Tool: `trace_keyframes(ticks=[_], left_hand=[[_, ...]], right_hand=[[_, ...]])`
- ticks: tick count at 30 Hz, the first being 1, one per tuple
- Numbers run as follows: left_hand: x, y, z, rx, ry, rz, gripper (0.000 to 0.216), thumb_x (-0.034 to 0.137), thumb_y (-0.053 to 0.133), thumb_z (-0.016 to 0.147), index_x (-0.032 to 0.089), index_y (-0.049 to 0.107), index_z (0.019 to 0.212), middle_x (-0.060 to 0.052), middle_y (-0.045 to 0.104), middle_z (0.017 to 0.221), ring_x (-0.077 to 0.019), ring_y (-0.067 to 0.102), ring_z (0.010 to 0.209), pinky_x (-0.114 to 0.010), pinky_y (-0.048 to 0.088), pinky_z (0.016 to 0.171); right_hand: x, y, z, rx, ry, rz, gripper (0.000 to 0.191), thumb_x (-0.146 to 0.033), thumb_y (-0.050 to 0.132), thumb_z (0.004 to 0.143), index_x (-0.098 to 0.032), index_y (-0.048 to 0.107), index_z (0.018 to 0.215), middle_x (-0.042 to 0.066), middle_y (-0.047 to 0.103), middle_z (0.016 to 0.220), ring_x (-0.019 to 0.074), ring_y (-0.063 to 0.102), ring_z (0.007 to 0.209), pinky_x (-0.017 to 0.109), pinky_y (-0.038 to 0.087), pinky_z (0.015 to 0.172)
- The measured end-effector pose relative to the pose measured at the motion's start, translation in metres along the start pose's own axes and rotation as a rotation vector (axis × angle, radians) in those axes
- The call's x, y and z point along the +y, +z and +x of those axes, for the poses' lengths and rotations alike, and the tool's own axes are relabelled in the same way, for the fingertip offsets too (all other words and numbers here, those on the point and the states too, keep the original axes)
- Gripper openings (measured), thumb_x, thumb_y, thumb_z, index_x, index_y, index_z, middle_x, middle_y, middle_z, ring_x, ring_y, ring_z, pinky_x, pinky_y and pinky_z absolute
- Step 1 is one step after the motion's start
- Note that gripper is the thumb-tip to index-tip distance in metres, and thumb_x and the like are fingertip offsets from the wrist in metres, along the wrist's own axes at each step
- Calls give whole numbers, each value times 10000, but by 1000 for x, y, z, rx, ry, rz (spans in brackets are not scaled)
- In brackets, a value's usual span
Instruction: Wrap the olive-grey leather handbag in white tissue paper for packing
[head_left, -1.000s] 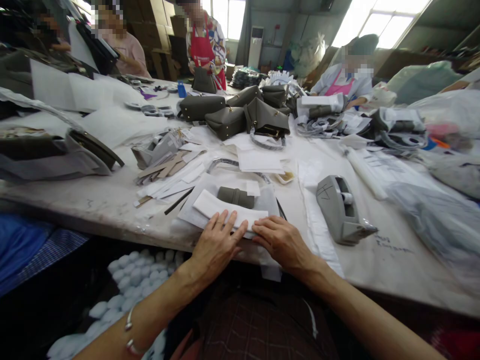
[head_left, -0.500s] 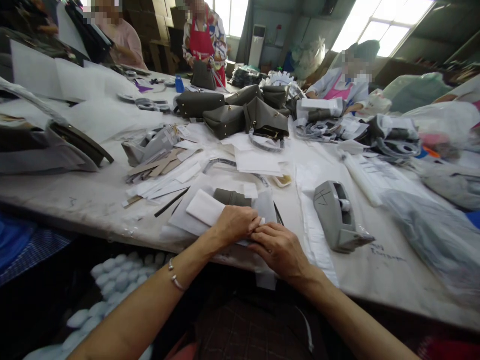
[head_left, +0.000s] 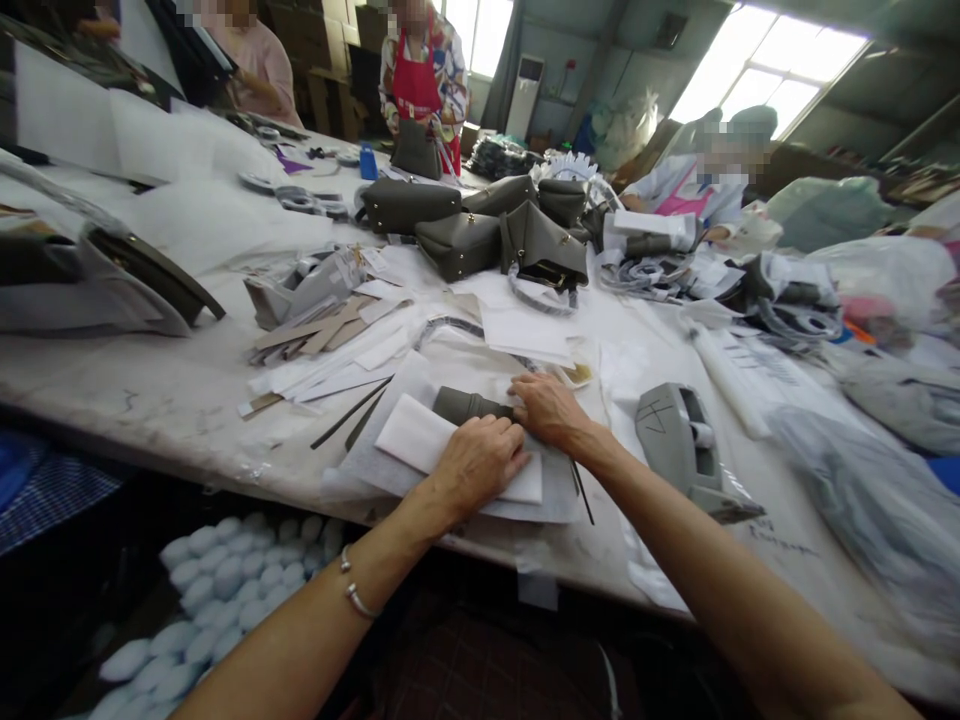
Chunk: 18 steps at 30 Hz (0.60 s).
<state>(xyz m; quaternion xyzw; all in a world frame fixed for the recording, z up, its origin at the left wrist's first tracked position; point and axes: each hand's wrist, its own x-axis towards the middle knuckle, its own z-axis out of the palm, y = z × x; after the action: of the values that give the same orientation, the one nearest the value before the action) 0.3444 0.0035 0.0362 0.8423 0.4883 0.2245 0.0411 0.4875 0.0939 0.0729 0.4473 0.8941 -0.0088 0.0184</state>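
A dark olive leather bag (head_left: 459,403) lies on white tissue paper (head_left: 411,378) in front of me, with its wrapped handle (head_left: 450,322) stretching out behind. Across the near part of the bag rests a folded white padding strip (head_left: 412,432). My left hand (head_left: 484,458) lies over that strip, palm down, fingers slightly bent and pressing on it. Just beyond and to the right, my right hand (head_left: 551,408) rests on the right end of the olive part, fingers apart and bent; its fingertips touch the bag near a small white paper.
A grey tape dispenser (head_left: 675,440) stands to the right. Cardboard and paper strips (head_left: 322,335) lie to the left, beside another dispenser (head_left: 300,285). Several olive handbags (head_left: 480,235) are piled farther back. Plastic bags (head_left: 862,490) cover the right side. Co-workers stand across the table.
My right hand has moved away from the near edge, up onto the olive part. My left hand has shifted slightly down onto the padding, whose right end now shows.
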Motion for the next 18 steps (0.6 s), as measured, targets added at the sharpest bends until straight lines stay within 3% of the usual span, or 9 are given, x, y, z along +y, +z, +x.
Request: trace_keyframes(ticks=[2, 5, 9, 12, 15, 18], left_hand=[[0, 0, 0, -5, -7, 3, 171, 339, 630, 936, 189, 583, 868, -26, 624, 852, -216, 584, 840, -351, 422, 716], [0, -2, 0, -28, -26, 0, 184, 356, 638, 930, 190, 580, 874, -27, 625, 857, -218, 587, 840, -350, 427, 708], [1, -4, 1, -64, -55, -16, 176, 347, 642, 929, 187, 582, 888, -28, 628, 858, -213, 597, 846, -334, 440, 726], [2, -5, 2, -74, -76, -22, 172, 352, 640, 929, 188, 590, 928, -31, 632, 889, -218, 606, 862, -332, 462, 748], [3, -5, 2, -46, -115, -37, 211, 364, 648, 919, 184, 593, 1014, -46, 629, 995, -217, 620, 892, -326, 489, 771], [3, -4, 2, -38, -152, -38, 271, 370, 643, 918, 154, 594, 1074, -76, 622, 1109, -219, 636, 931, -323, 509, 813]], right_hand=[[3, 3, 4, -5, 47, -12, 191, -145, 545, 863, -145, 725, 926, 115, 732, 1014, 226, 661, 954, 307, 461, 857], [20, -6, -3, 43, 92, -39, 218, -156, 491, 898, -128, 699, 957, 133, 716, 1031, 226, 661, 914, 302, 462, 795], [52, -38, -31, 205, 42, 89, 175, -164, 520, 872, -152, 680, 942, 103, 721, 1024, 210, 672, 864, 299, 480, 803], [54, -60, -55, 305, -49, 293, 113, -211, 554, 864, -189, 665, 867, 79, 732, 1084, 213, 686, 975, 310, 488, 892], [33, -61, -74, 200, -121, 456, 113, -254, 571, 876, -215, 676, 864, 46, 750, 1065, 206, 690, 1009, 312, 497, 906], [11, -49, -84, 75, -114, 523, 132, -276, 573, 900, -220, 693, 902, 10, 751, 848, 168, 689, 783, 267, 509, 738]])
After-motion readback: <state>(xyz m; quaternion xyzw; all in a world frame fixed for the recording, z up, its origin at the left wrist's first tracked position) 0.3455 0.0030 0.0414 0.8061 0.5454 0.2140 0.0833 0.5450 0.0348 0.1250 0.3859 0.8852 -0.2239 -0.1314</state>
